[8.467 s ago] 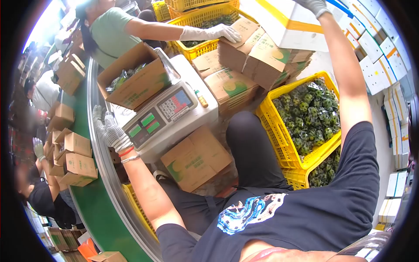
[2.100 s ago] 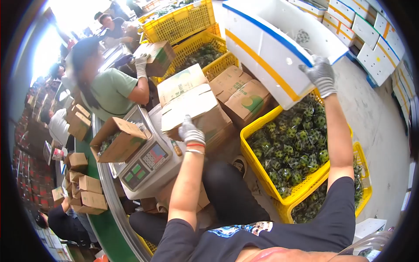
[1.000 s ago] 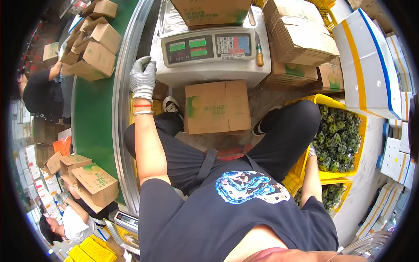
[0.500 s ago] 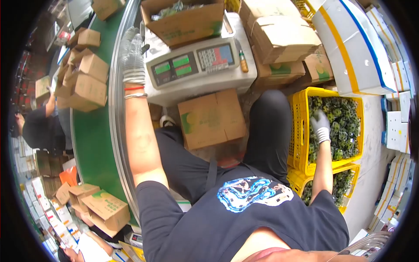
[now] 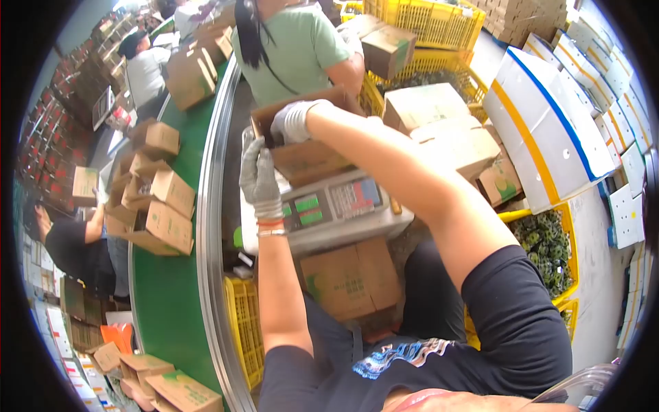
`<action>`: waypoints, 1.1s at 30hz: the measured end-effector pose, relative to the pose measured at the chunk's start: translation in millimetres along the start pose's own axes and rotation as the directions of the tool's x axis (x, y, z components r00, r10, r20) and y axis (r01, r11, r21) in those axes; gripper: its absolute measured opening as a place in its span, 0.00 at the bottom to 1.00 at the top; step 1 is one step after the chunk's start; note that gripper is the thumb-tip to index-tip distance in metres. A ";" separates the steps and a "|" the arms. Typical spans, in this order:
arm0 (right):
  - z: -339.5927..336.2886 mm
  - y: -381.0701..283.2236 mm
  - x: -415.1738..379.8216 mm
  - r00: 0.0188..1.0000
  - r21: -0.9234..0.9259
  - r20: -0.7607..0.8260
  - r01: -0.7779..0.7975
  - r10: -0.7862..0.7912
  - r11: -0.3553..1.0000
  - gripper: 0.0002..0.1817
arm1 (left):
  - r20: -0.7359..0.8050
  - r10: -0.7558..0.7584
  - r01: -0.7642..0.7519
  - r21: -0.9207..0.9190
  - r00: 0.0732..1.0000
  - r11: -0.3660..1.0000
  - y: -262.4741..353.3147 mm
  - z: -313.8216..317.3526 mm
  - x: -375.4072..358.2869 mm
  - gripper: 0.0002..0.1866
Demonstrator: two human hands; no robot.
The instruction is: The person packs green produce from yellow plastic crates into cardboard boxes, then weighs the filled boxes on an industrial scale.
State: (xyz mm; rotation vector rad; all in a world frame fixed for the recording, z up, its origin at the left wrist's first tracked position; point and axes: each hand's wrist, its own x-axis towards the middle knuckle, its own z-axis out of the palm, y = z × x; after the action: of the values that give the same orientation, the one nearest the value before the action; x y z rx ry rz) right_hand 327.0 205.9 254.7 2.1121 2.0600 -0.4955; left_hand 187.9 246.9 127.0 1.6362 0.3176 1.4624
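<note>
An open cardboard box (image 5: 312,161) sits on a weighing scale (image 5: 329,206) with a lit green display. My left hand (image 5: 259,172), in a grey-white knit glove, grips the near left corner of this box, fingers upward along its side. My right hand (image 5: 292,123), gloved alike, reaches across and down into the box's opening. Its fingertips are hidden behind the walls, so what they hold cannot be seen. To my right a yellow crate (image 5: 575,254) holds many dark green wrapped items (image 5: 542,250).
A green conveyor belt (image 5: 165,295) with a metal rail (image 5: 213,254) runs along my left, carrying open boxes (image 5: 161,226). A closed box (image 5: 353,278) lies below the scale. Flattened cartons (image 5: 456,144) and white foam boxes (image 5: 549,130) stand right. A co-worker in green (image 5: 288,55) is ahead.
My right hand has left the crate of green items and come across into the box. My left hand has shifted to the box's near left corner. The view has tilted up, showing a co-worker.
</note>
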 end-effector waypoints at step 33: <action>111.2 109.2 -41.1 0.800 0.503 -0.595 0.294 0.079 0.813 0.36 | 0.158 -0.241 0.230 0.083 0.958 0.970 -20.3 15.0 28.8 0.16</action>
State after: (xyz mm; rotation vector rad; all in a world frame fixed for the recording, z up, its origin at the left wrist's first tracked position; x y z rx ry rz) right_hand 420.8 125.2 151.4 2.7891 2.6517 -0.5863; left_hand 216.3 271.8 132.6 1.6956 0.4517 1.1399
